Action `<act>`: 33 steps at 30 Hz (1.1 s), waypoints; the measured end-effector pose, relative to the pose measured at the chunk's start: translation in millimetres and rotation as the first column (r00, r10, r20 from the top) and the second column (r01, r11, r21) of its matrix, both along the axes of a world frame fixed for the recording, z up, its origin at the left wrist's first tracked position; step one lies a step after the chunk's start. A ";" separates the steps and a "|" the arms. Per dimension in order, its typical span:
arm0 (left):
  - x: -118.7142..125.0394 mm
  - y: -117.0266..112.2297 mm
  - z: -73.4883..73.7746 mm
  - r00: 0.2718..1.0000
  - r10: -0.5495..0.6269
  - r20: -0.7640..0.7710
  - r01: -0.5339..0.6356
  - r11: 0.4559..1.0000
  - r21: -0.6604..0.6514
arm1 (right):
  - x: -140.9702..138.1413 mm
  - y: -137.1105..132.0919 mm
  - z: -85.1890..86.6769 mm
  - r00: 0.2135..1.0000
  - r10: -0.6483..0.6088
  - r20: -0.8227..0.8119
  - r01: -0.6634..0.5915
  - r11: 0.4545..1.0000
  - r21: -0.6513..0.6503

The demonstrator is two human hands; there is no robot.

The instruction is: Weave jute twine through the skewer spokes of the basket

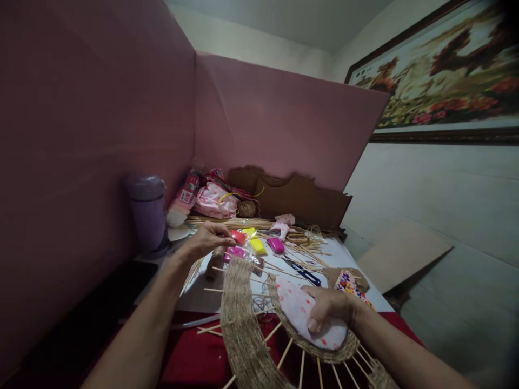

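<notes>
A round woven piece lies in front of me: a pink dotted fabric centre [298, 308], wooden stick spokes, and a wide band of jute twine [243, 319] wound around them. My right hand [326, 308] presses flat on the fabric centre, fingers curled over its edge. My left hand [208, 240] is raised at the far side of the ring with fingertips pinched together, apparently on a thin strand of twine that I cannot make out clearly.
Small coloured packets [257, 246] in red, yellow and magenta, a pink glue gun [283, 226], blue-handled scissors [306, 274], loose sticks and a twine ball [247, 208] lie beyond. A purple tumbler [149, 213] stands left. Pink boards wall the table; brown cardboard [302, 197] leans behind.
</notes>
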State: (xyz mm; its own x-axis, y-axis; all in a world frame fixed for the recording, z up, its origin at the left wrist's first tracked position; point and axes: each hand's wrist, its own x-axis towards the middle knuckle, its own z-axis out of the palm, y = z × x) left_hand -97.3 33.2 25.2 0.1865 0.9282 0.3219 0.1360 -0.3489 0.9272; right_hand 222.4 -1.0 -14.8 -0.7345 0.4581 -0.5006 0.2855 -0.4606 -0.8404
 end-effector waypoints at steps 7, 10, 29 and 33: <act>6.1 -2.3 4.1 1.000 -0.005 -0.019 0.006 0.999 0.039 | 10.9 -12.5 3.0 0.997 -0.076 0.030 0.076 0.997 -0.019; 9.8 -4.4 6.2 1.000 -0.011 -0.019 0.012 0.999 0.051 | 10.8 -15.7 3.4 0.993 -0.115 0.031 0.115 0.993 -0.011; 28.0 -13.6 6.5 0.994 -0.102 -0.031 0.104 0.994 0.042 | 13.0 -14.3 -4.3 0.986 -0.164 0.040 0.163 0.987 0.011; 27.4 -12.8 2.8 0.988 -0.122 -0.093 0.129 0.989 0.073 | 21.5 -14.9 -7.3 0.968 -0.252 0.000 0.252 0.967 0.039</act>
State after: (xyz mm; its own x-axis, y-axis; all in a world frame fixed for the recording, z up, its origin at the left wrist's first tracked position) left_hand -69.9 20.4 28.1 0.3304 0.8682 0.3702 0.1665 -0.4397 0.8826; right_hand 243.9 -15.9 -22.1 -0.5903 0.6470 -0.4826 0.1686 -0.4859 -0.8576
